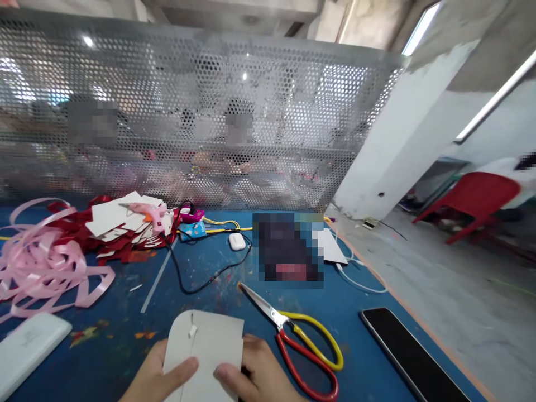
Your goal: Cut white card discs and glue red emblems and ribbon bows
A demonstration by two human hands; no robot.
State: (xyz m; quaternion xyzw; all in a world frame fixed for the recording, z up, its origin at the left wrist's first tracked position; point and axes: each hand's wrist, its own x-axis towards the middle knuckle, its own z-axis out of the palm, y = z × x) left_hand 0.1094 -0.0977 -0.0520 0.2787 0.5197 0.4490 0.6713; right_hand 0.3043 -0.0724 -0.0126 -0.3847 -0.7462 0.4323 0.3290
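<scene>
Low in the middle of the head view, both my hands grip a piece of white card (205, 340) with a rounded upper left corner. A small white bit (192, 331) sits on it beside a short dark slit, and a thin line runs down below. My left hand (161, 374) clasps the card's left edge, thumb flat on the face. From the right side my right hand (262, 371) holds it, thumb pressed on the front and fingers behind. Just right of this hand lie scissors (276, 319) with one yellow and one red handle.
Pink ribbon (46, 262) and a pile of white cards (117, 218) with a pink glue gun (153, 215) lie at left. A white earphone case (237, 242), black cable, phone (412, 352) and white slab (31, 354) share the table. Behind stands a perforated metal screen (188, 111).
</scene>
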